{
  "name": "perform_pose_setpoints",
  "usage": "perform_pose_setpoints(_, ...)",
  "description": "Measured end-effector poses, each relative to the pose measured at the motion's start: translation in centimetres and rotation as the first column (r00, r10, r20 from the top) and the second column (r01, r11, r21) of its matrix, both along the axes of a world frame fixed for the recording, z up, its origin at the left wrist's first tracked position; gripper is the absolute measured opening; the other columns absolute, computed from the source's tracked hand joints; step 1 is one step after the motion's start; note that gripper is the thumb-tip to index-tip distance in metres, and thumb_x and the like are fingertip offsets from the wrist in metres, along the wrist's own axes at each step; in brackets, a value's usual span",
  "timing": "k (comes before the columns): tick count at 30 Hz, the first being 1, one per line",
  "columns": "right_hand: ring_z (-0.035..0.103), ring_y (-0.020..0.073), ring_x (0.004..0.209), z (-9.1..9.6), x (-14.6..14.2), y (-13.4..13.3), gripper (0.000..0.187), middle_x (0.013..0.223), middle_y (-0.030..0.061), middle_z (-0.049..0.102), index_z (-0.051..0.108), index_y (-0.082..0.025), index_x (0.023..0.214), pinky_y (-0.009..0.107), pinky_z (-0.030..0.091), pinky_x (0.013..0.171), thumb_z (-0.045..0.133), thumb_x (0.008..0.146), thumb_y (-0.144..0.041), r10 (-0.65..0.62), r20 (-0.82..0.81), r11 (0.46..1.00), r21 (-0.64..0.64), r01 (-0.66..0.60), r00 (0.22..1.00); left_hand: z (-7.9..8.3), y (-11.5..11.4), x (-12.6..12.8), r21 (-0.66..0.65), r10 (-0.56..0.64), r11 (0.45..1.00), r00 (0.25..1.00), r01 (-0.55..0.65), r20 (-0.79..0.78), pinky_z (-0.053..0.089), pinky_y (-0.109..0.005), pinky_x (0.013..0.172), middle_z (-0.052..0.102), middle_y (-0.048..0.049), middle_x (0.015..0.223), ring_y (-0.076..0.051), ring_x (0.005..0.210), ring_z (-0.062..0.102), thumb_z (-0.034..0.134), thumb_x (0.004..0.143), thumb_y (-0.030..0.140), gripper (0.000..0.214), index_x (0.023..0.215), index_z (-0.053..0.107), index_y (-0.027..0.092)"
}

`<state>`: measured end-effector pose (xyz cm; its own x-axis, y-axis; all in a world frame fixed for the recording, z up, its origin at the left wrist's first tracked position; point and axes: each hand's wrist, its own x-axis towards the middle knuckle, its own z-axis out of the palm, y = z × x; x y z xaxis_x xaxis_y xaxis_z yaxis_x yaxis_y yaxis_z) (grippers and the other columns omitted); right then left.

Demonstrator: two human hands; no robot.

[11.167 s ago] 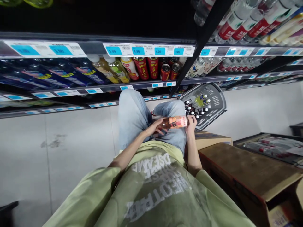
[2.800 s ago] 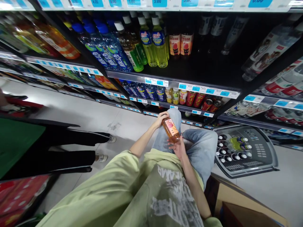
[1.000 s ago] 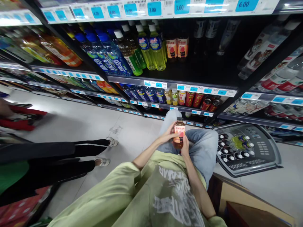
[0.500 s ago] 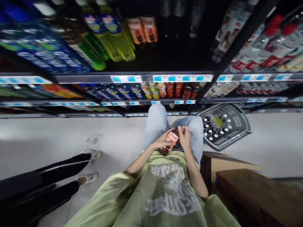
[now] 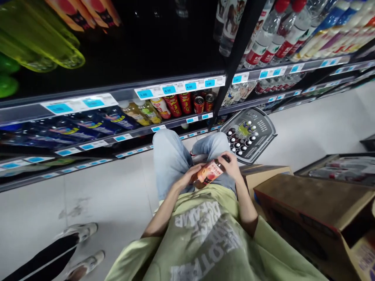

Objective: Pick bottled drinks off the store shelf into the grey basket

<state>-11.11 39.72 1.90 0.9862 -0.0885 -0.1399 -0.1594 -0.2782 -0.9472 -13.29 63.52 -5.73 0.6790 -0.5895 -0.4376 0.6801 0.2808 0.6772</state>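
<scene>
I hold a small brown drink bottle with an orange-pink label (image 5: 209,172) across my lap, tilted, its dark cap toward the right. My left hand (image 5: 187,179) cups its bottom end with curled fingers. My right hand (image 5: 232,166) is wrapped round its cap end. Both hands sit over my light blue jeans (image 5: 170,160), in front of the drink shelves (image 5: 164,88).
A grey basket (image 5: 258,134) with several dark-capped bottles lies on the floor to the right of my knees. Brown cardboard boxes (image 5: 310,203) stand at my right. Another person's legs and white shoes (image 5: 80,244) are at the lower left. Cans and bottles (image 5: 175,105) fill the low shelf.
The view has swung down and right. The bottle went from upright to lying tilted across my lap, with both hands still on it. The other person's legs slid toward the lower left.
</scene>
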Motion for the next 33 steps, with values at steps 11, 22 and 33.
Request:
perform_pose_setpoints(11,0.064,0.0245,0.094,-1.0,6.1,-16.2,0.040,0.096,0.0072,0.066,0.060,-0.021,0.099,0.037,0.052,0.087,0.052,0.097,-0.060,-0.583,0.321,0.596,-0.456,0.661,0.747,0.0,-1.0,0.3,0.321,-0.369,0.896,0.917,0.306,0.155,0.055,-0.026,0.064,0.071,-0.0049,0.101,-0.016,0.077,0.068,0.072,0.089,0.068,0.068,0.135,0.061,0.020)
perform_pose_setpoints(22,0.066,0.0306,0.107,-11.0,12.4,-24.1,0.034,0.117,0.0194,0.073,0.060,-0.014,0.117,0.043,0.049,0.102,0.056,0.096,-0.041,-0.580,0.070,0.519,-0.736,0.434,0.812,0.3,-1.7,1.5,0.576,-0.508,0.766,0.817,0.285,0.271,0.047,-0.029,0.076,0.064,0.0005,0.090,-0.018,0.083,0.060,0.068,0.094,0.047,0.034,0.115,0.063,0.022)
perform_pose_setpoints(33,0.061,0.0318,0.110,-23.4,19.6,-28.1,0.034,0.118,0.0186,0.068,0.064,-0.013,0.120,0.048,0.046,0.107,0.060,0.093,-0.033,-0.535,-0.197,0.599,-0.775,0.204,0.822,-2.0,-1.2,2.8,0.493,-0.508,0.743,0.861,0.452,-0.024,0.047,-0.028,0.078,0.058,0.0013,0.090,-0.018,0.088,0.056,0.075,0.083,0.045,0.033,0.099,0.056,0.022)
